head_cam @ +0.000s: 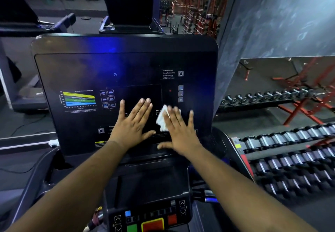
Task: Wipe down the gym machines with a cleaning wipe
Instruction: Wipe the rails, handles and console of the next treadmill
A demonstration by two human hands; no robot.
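Both hands lie flat on the dark treadmill console (87,64), fingers straight and spread. Left hand (133,122) rests bare on the panel, holding nothing. Right hand (178,132) presses a crumpled white wipe (162,118) against the panel, the wipe showing beside its fingers, just between the two hands. Racks of dumbbells (290,159) stand to the right.

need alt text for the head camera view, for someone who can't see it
Two bare hands lie flat on a dark treadmill console: the right hand presses a white cleaning wipe against the panel, the left hand rests open beside it. Racks of dumbbells stand to the right.
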